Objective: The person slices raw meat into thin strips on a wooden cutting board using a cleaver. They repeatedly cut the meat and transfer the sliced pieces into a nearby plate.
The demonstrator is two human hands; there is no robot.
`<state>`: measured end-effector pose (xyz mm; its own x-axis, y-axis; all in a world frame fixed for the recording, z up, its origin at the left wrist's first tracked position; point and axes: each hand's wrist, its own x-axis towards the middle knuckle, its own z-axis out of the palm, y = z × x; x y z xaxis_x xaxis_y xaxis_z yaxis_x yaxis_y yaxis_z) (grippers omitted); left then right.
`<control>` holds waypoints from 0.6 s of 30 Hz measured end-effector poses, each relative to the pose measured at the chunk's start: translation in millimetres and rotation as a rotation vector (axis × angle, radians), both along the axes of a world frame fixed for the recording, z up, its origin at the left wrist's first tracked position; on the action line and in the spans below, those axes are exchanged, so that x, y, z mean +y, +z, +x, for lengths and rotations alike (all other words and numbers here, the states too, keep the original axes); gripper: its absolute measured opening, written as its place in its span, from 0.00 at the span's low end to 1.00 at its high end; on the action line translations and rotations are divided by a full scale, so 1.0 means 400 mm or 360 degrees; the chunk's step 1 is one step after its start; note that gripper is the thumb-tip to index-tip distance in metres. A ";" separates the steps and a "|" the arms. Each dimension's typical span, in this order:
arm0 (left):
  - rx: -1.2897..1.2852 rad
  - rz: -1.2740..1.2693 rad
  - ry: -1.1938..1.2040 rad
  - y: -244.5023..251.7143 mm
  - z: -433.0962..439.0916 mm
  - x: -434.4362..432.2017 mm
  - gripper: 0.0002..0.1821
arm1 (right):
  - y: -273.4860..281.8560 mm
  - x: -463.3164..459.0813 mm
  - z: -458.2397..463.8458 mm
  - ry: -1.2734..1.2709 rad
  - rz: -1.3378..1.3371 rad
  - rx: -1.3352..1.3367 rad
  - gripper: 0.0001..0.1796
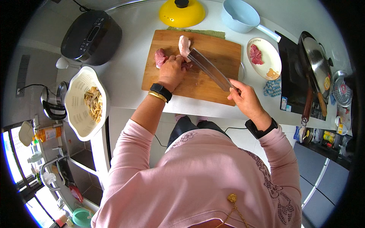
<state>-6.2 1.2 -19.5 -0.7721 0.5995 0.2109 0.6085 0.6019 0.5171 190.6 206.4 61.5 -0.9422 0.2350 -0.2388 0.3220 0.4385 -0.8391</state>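
On the wooden cutting board (211,51), my left hand (172,70) presses down on raw meat. A lean red piece of meat (161,57) shows at the left of my fingers, and a pale, fatty strip of meat (184,45) lies just beyond them. My right hand (244,95) grips the handle of a cleaver (211,70). Its broad blade slants up and left across the board, the tip at the lower end of the pale strip. My left fingertips are partly hidden, so the exact grip on the meat is unclear.
Right of the board, an oval plate (263,69) holds sliced red meat (256,54). A light blue saucepan (239,17) and yellow lid (182,14) stand behind. A lidded wok (316,65) sits on the black cooktop (291,77). Left are a rice cooker (91,38) and white colander (77,105).
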 end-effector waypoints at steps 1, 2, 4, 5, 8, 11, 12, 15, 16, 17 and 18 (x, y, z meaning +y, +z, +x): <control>0.0048 0.0020 -0.0033 0.004 0.012 -0.009 0.09 | -0.001 -0.001 -0.006 0.0045 -0.0002 0.0049 0.21; 0.0094 0.0038 -0.0071 0.007 0.026 -0.021 0.08 | -0.004 -0.001 -0.011 0.0066 0.0025 0.0042 0.21; -0.0039 -0.0008 -0.0050 0.011 0.072 -0.053 0.09 | -0.012 -0.002 -0.019 0.0124 0.0040 0.0083 0.21; -0.0122 0.0020 -0.0055 0.011 0.092 -0.067 0.10 | -0.015 -0.001 -0.023 0.0157 0.0080 0.0065 0.21; -0.0168 0.0077 -0.0031 0.004 0.127 -0.099 0.16 | -0.022 -0.004 -0.030 0.0248 0.0246 -0.0024 0.20; -0.0215 0.0151 0.0036 -0.007 0.146 -0.112 0.16 | -0.016 -0.010 -0.035 0.0308 0.0454 0.0013 0.18; -0.0189 0.0177 0.0031 -0.010 0.149 -0.112 0.16 | -0.012 -0.010 -0.037 0.0330 0.0463 0.0074 0.17; -0.0123 0.0212 0.0048 -0.013 0.154 -0.103 0.15 | -0.003 -0.012 -0.043 0.0463 0.0534 0.0021 0.15; -0.0110 0.0195 0.0069 -0.012 0.155 -0.097 0.15 | -0.002 -0.010 -0.045 0.0507 0.0564 -0.0063 0.15; -0.0097 0.0178 0.0090 -0.010 0.156 -0.093 0.15 | -0.003 -0.010 -0.047 0.0551 0.0593 -0.0146 0.15; -0.0101 0.0186 0.0097 -0.007 0.158 -0.090 0.15 | -0.005 -0.008 -0.048 0.0550 0.0597 -0.0129 0.15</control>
<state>57.0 -34.9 -22.2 -0.8204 0.5253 0.2260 0.5365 0.5703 0.6220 171.4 203.3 59.4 -0.9619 -0.0031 -0.2734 0.1629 0.7967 -0.5820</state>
